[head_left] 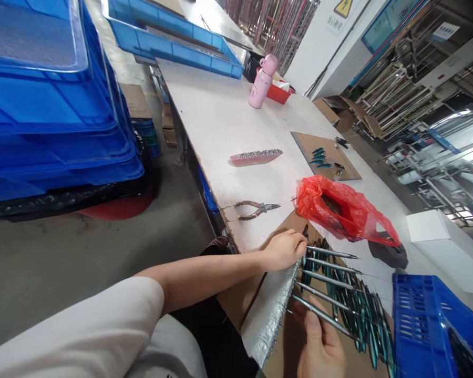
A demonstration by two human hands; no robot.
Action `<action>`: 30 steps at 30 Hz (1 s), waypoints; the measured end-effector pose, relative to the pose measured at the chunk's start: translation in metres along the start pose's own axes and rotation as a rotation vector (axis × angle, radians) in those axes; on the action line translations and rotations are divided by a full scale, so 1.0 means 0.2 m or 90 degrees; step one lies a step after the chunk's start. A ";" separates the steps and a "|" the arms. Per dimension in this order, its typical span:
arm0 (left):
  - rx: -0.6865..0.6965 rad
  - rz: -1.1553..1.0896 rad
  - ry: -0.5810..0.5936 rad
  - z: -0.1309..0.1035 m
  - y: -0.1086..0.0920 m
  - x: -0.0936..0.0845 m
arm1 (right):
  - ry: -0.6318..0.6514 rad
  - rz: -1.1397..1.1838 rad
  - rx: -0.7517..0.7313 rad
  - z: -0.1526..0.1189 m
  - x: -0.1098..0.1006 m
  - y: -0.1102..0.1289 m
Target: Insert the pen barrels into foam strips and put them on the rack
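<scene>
My left hand [284, 250] is closed on the upper end of a foil-wrapped board [270, 310]. Several slim, silver, pointed rods [331, 275] stick out of the board's edge side by side, pointing right. Down at the lowest rod [325, 316], my right hand [321, 344] has its thumb and fingers pinched on it close to the board. Beneath the rods, many slim teal-and-dark pieces [372, 328], shaped like fishing lures, lie in rows on brown cardboard [289, 344]. Fingertips of my right hand are partly hidden behind the rod.
Pliers [258, 210], a pink glittery block [256, 157], a red plastic bag [319, 210] and a pink bottle [260, 86] stand on the white table [216, 121]. A blue basket [413, 315] and white box [429, 228] are at right; stacked blue crates [51, 110] at left.
</scene>
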State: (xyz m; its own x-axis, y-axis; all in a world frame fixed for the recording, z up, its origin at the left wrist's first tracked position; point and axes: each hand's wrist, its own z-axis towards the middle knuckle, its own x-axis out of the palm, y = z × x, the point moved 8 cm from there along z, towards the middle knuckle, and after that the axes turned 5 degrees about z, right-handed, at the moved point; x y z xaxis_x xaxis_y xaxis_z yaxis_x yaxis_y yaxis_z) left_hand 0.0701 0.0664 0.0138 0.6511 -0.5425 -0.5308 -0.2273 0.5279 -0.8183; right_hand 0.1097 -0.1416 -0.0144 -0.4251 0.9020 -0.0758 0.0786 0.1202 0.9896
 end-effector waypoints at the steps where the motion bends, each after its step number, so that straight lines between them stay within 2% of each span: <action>1: 0.001 0.001 -0.002 0.00 0.00 0.00 | 0.005 -0.008 0.003 0.01 0.01 0.01; 3: 0.002 0.001 -0.003 0.00 0.00 0.00 | 0.004 -0.027 0.007 0.02 0.03 0.02; 8: 0.000 -0.012 -0.004 -0.01 0.00 -0.01 | -0.091 -0.155 -0.033 0.02 -0.01 0.03; 12: -0.005 -0.015 0.006 -0.01 0.00 -0.01 | -0.132 -0.210 -0.059 0.00 -0.02 0.04; 14: -0.006 -0.013 0.007 0.00 0.00 -0.01 | -0.116 -0.184 -0.056 -0.01 -0.02 0.05; 19: -0.004 -0.002 0.010 0.00 0.00 0.00 | 0.011 -0.172 -0.070 -0.01 0.04 0.09; 21: -0.001 -0.004 0.005 0.00 0.00 0.00 | -0.005 -0.238 -0.070 0.00 0.02 0.10; 25: -0.008 -0.009 0.003 0.00 0.00 -0.01 | -0.115 -0.403 -0.044 0.02 -0.04 0.10; 27: -0.014 -0.014 0.010 0.00 0.00 -0.01 | -0.128 -0.397 -0.043 0.02 -0.04 0.09; 30: -0.020 -0.024 0.011 0.00 0.00 -0.02 | -0.084 -0.287 -0.068 0.01 -0.02 0.04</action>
State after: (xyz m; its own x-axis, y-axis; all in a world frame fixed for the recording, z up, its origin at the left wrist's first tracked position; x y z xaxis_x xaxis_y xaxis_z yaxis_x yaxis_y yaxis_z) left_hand 0.0672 0.0678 0.0156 0.6469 -0.5728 -0.5035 -0.2256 0.4869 -0.8438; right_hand 0.1143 -0.1439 -0.0054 -0.2773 0.8156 -0.5078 -0.1839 0.4737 0.8613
